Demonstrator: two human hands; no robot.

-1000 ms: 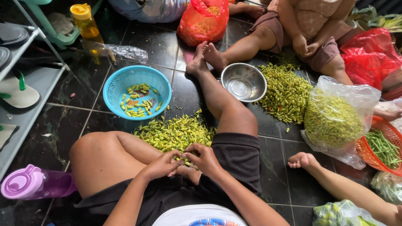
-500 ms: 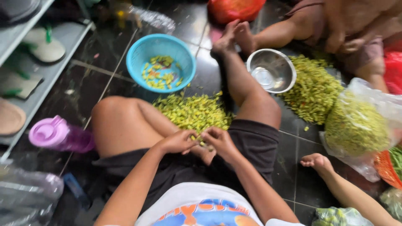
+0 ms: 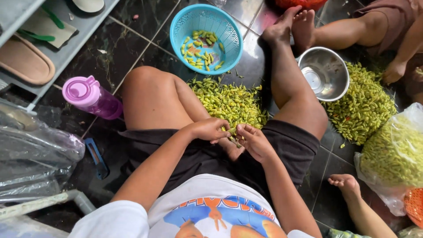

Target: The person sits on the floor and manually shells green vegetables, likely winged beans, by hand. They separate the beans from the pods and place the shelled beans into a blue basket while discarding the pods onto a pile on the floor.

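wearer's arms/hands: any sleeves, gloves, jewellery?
Both arms are bare from short white T-shirt sleeves down. Left hand and right hand are bare: no gloves, and no rings, watch or bracelets that show. The shirt front carries a colourful print.

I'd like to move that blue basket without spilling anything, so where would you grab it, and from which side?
Probably by the rim of the blue basket, pinched at its near right edge, coming from above. It stands upright and open on the floor, its mesh walls flare out, and the few chillies lie low in its bottom. That side faces the chilli pile and the hands, left hand and right hand.
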